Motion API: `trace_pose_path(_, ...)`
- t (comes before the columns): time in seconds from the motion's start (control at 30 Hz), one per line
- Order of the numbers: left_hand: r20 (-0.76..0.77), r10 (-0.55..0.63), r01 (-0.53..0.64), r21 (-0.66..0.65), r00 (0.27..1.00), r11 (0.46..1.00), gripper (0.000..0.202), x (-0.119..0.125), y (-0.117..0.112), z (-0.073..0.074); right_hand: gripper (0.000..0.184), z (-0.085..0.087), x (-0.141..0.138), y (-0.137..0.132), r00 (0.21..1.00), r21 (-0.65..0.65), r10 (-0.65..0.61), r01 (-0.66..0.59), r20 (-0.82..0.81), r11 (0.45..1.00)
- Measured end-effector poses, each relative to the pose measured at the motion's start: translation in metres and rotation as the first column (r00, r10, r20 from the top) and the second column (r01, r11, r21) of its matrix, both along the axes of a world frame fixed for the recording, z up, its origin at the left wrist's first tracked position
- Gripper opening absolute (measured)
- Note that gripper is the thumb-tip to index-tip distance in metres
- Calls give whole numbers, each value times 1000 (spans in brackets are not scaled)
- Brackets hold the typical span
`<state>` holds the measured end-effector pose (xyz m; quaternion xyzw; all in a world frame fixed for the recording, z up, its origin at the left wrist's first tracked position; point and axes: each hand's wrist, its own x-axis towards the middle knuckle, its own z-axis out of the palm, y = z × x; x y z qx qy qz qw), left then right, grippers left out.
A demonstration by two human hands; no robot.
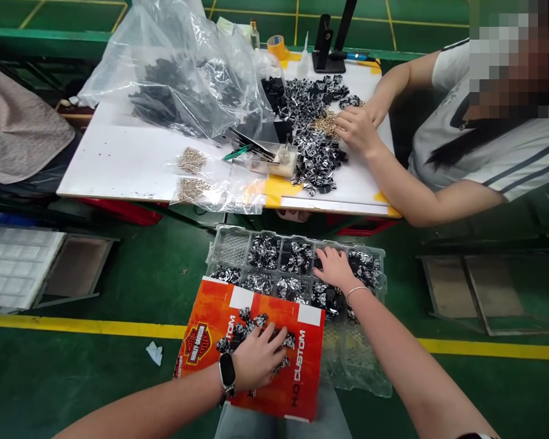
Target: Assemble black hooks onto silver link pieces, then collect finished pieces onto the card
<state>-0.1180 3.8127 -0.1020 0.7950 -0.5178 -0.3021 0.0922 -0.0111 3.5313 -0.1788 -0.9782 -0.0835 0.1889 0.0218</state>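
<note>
My left hand (256, 360) lies fingers-down on a small heap of black-and-silver pieces (249, 323) spread on an orange printed card (297, 378) across my lap; its fingers are apart and cover some pieces. My right hand (333, 268) reaches into a clear compartment tray (231, 244) that holds more of the same pieces (297, 256), fingers spread and resting on them. I cannot tell whether either hand has pinched a piece.
A white table (119, 158) ahead carries a large clear bag of black parts (178, 73), small chains (192, 161), a container of tools (274, 161) and a big pile of pieces (311, 122). Another person's hand (354, 128) sorts there. White trays (13, 265) lie left.
</note>
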Motion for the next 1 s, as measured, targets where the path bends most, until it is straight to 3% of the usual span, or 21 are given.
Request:
trace_pose_path(0.2, 25, 117, -114, -95, 993, 989, 49, 1, -5, 3, 42, 4, -2, 2, 1000, -18, 4, -4, -29, 1000)
trace_pose_path(0.33, 91, 358, -340, -165, 929, 926, 40, 12, 0, -2, 37, 6, -1, 1, 997, -9, 22, -23, -79, 1000)
trace_pose_path(0.4, 148, 532, -501, -204, 833, 841, 35, 23, 13, -9, 36, 6, 0, 1, 994, -7, 27, -28, -107, 1000)
trace_pose_path(0.5, 245, 776, -723, -283, 581, 631, 30, 35, 45, -19, 36, 7, 3, 0, 989, -5, 27, -28, -142, 1000)
trace_pose_path(0.6, 298, 900, -831, -368, 319, 417, 26, 29, 78, -26, 35, 8, 6, 0, 986, 4, 33, -32, -162, 999)
trace_pose_path(0.67, 296, 926, -852, -397, 233, 341, 23, 16, 93, -30, 34, 8, 7, 0, 986, 11, 38, -37, -162, 999)
trace_pose_path(0.83, 254, 937, -869, -374, 239, 323, 19, -17, 109, -36, 33, 10, 5, -5, 987, 43, 72, -67, -145, 997)
trace_pose_path(1.0, 222, 952, -886, -369, 210, 282, 19, -20, 115, -37, 36, 8, 2, -13, 980, 94, 140, -128, -142, 987)
